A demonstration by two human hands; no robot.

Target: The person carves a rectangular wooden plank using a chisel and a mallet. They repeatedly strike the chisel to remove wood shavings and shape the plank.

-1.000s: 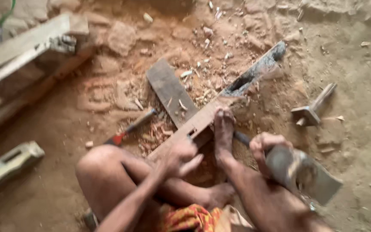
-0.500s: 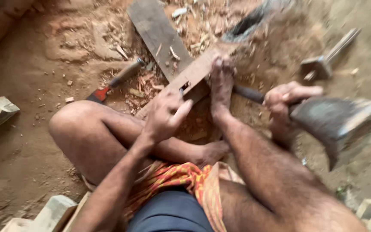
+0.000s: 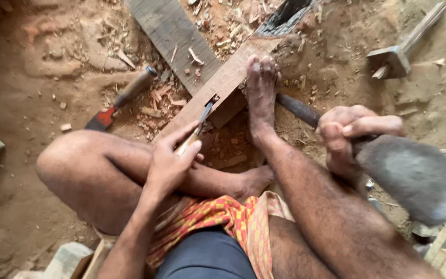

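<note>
At frame centre the left hand [image 3: 170, 164] grips a chisel [image 3: 198, 129], its blade set into a notch in the wooden batten [image 3: 223, 85] that runs diagonally toward the top. A bare foot [image 3: 260, 95] presses on the batten. At the right, the right hand [image 3: 349, 137] clasps a dark-handled wooden mallet [image 3: 414, 175], blurred. A second chisel [image 3: 122, 98] lies on the dirt floor [image 3: 37, 93] at upper left.

Left hand [image 3: 170, 161] reaches forward over the bent left knee, fingers [image 3: 181, 135] pinched closed in a narrow grip. Right hand [image 3: 349, 137] is clenched in a tight fist, raised out to the side, forearm angled across the shin.
</note>
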